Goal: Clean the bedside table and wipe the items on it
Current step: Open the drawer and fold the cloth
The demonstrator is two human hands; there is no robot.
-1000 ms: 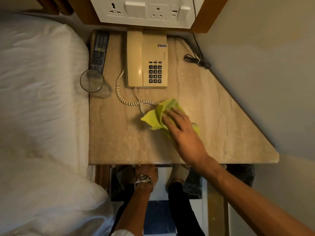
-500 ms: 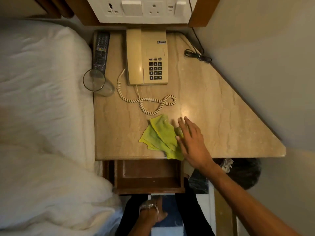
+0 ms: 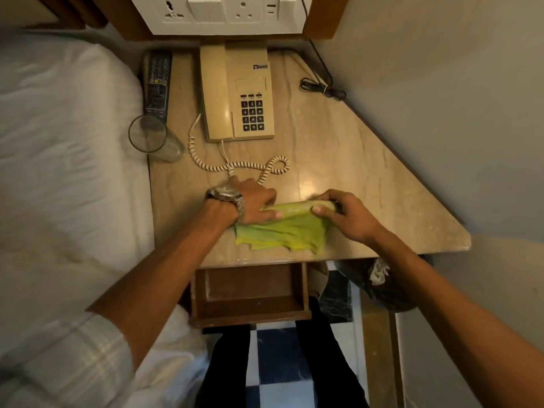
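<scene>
The beige marble bedside table (image 3: 368, 184) carries a cream telephone (image 3: 235, 92) with its coiled cord (image 3: 235, 166) looping toward me. A yellow-green cloth (image 3: 282, 234) lies near the front edge. My left hand (image 3: 253, 204), with a metal watch on the wrist, grips the cloth's far-left edge. My right hand (image 3: 347, 216) grips its far-right edge. Between them the far edge is stretched into a rolled fold. A clear drinking glass (image 3: 150, 139) and a black remote (image 3: 157, 83) sit along the table's left side.
A bundled black cable (image 3: 321, 88) lies at the back right by the wall. A wooden drawer (image 3: 250, 293) stands pulled out under the tabletop. The white bed (image 3: 67, 157) borders the left. A bin with a black liner (image 3: 382, 284) sits below right. A socket panel (image 3: 220, 13) hangs behind.
The drawer under the table has come open. My left hand rose from below the table onto the cloth, and my right hand shifted from lying flat on the cloth to gripping its right end.
</scene>
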